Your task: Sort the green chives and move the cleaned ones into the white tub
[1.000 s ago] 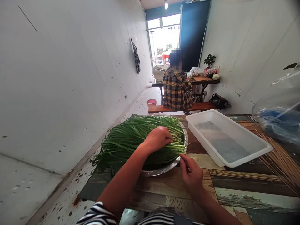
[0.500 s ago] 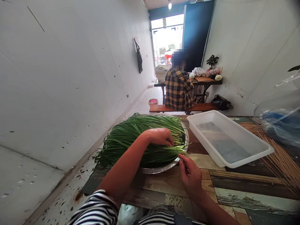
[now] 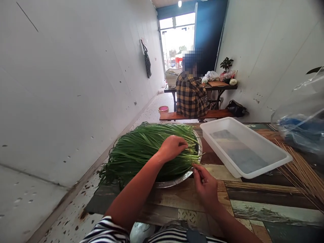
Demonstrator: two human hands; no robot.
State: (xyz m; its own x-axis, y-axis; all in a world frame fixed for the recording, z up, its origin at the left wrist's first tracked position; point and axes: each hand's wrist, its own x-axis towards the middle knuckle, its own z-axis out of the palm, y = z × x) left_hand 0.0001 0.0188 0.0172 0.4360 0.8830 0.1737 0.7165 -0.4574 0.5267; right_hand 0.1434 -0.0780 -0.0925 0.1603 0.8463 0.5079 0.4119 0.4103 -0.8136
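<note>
A large heap of long green garlic chives (image 3: pixel 136 145) lies in a round metal basin (image 3: pixel 168 184), pale stem ends pointing right. Over the stems, my left hand (image 3: pixel 173 147) is closed, thumb and fingertips pinched together; what they hold, if anything, is too small to make out. At the basin's right rim my right hand (image 3: pixel 206 185) is closed in a pinch on a thin brownish skewer, of which only a short bit shows near the stem ends.
A white plastic tray (image 3: pixel 235 168) stands right of the basin on the wood-patterned table (image 3: pixel 177 199). Beyond it lie many thin wooden sticks (image 3: pixel 301 172) and a clear plastic bag (image 3: pixel 298 125). A person in a plaid shirt (image 3: pixel 191 96) sits on a bench ahead, facing another table.
My left hand has risen slightly off the stems, its fingers now pinched above them. My right hand stays nearly in place. The view has shifted a little.
</note>
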